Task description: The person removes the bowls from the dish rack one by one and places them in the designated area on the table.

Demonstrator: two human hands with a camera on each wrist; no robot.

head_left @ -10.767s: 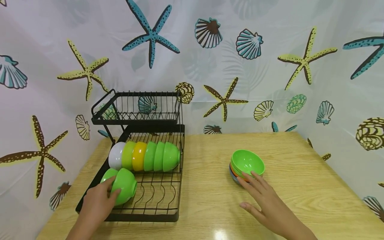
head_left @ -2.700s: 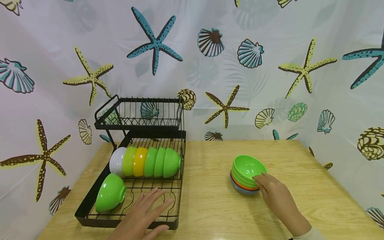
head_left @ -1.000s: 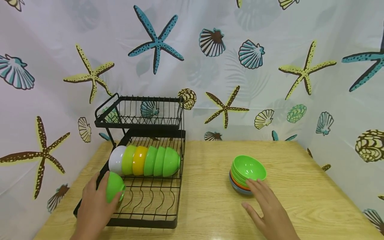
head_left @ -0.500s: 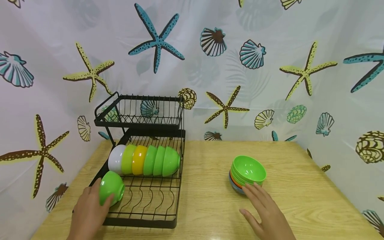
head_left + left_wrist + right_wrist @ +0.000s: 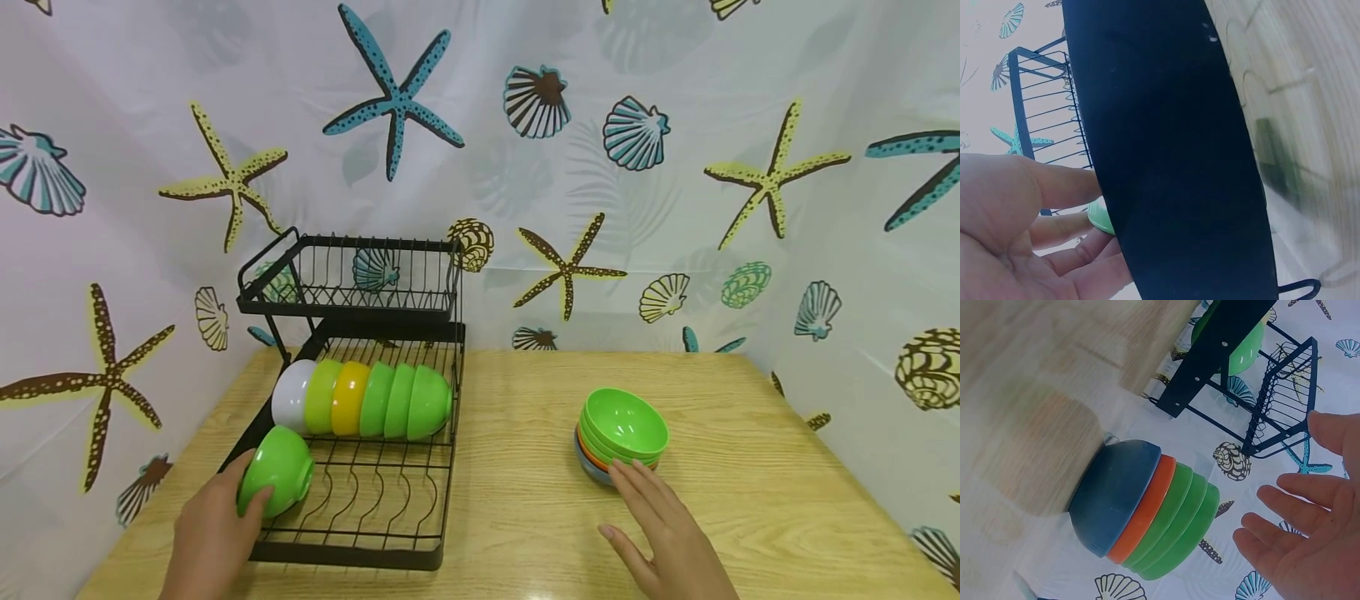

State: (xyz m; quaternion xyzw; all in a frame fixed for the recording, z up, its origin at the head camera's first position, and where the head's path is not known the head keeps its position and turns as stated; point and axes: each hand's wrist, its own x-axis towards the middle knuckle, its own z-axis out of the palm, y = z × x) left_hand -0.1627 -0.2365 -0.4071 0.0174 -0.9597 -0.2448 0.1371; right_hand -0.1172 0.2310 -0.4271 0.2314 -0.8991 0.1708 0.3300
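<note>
In the head view my left hand (image 5: 213,525) pinches the rim of a green bowl (image 5: 279,473), thumb in front and fingers behind. This bowl stands tilted on its side at the front left of the black dish rack (image 5: 352,554). The rack's dark side hides most of it in the left wrist view. My right hand (image 5: 667,533) hovers with fingers extended near a stack of bowls (image 5: 626,421). Several green bowls top the stack, above an orange bowl (image 5: 1141,509) and a blue bowl (image 5: 1113,490). A gap separates hand and stack in the right wrist view.
A row of bowls on edge fills the rack's back part: white (image 5: 290,396), yellow-green, yellow (image 5: 349,400) and several green. Above it sits a wire upper tier (image 5: 348,312). A patterned curtain (image 5: 525,183) closes off the wooden table (image 5: 525,492) behind and at the sides.
One green bowl has gone from the rack's front left to the stack, which the right hand gripped earlier and has let go. The left hand has returned to the remaining front bowl.
</note>
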